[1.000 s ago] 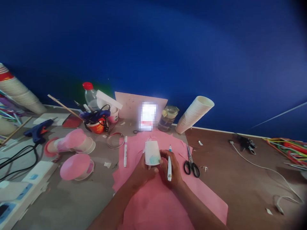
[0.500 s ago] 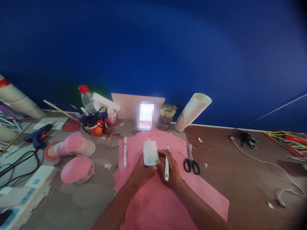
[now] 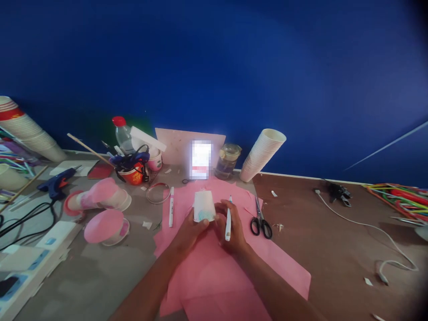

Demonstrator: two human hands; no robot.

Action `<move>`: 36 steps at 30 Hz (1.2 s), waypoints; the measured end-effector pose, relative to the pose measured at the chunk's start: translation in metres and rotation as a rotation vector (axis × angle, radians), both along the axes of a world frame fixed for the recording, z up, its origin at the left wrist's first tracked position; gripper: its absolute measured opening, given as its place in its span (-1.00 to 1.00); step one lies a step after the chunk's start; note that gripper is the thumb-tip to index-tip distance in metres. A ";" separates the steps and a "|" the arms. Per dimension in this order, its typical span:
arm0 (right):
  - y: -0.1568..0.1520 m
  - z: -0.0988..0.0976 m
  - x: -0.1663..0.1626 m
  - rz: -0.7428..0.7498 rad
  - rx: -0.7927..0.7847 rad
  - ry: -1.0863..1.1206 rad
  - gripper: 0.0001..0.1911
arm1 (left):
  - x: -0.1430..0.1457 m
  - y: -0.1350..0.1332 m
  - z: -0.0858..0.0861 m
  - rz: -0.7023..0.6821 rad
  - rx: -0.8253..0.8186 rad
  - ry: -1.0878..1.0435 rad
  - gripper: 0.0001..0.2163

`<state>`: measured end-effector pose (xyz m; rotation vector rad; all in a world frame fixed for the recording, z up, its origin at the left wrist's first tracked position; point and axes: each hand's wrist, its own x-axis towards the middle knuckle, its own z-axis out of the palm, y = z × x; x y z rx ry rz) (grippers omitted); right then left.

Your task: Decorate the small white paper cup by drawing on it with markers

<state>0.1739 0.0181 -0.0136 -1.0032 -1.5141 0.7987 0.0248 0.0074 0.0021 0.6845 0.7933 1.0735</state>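
Upside down over the pink paper (image 3: pixel 214 267), a white paper cup (image 3: pixel 204 203) bears a patch of light blue-green colouring near its rim. My left hand (image 3: pixel 194 229) is closed around the cup's lower left side, thumb along the front. In my right hand (image 3: pixel 234 229) a white marker (image 3: pixel 228 220) stands nearly upright between the fingers, its tip pointing away from me. Those right fingertips also reach the cup's right edge. To the left lies another white marker (image 3: pixel 171 207). Black-handled scissors (image 3: pixel 261 223) rest on the paper's right side.
A leaning stack of paper cups (image 3: pixel 262 156), a glass jar (image 3: pixel 228 161) and a blurred bright screen (image 3: pixel 201 159) stand by the blue wall. Leftward are pink-topped cup pieces (image 3: pixel 106 227), a glue gun (image 3: pixel 58 182) and a power strip (image 3: pixel 43 254). A white cable (image 3: pixel 354 225) trails at right.
The whole view has shifted slightly. The cup is tilted a little more within my hands, and the marker leans somewhat differently. Both hands keep their hold.
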 end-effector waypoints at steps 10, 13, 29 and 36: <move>0.002 0.007 0.001 -0.087 0.103 0.214 -0.51 | -0.002 0.004 0.005 0.011 0.029 -0.149 -0.71; -0.001 0.014 0.001 -0.104 0.194 0.131 -0.53 | -0.002 0.003 0.003 0.035 0.019 -0.126 -0.70; -0.007 0.024 -0.008 -0.080 0.221 0.164 -0.77 | -0.002 0.005 0.004 0.043 0.017 -0.165 -0.74; -0.009 0.019 -0.011 0.001 0.145 0.270 -0.88 | -0.002 0.005 0.006 0.048 0.023 -0.209 -0.78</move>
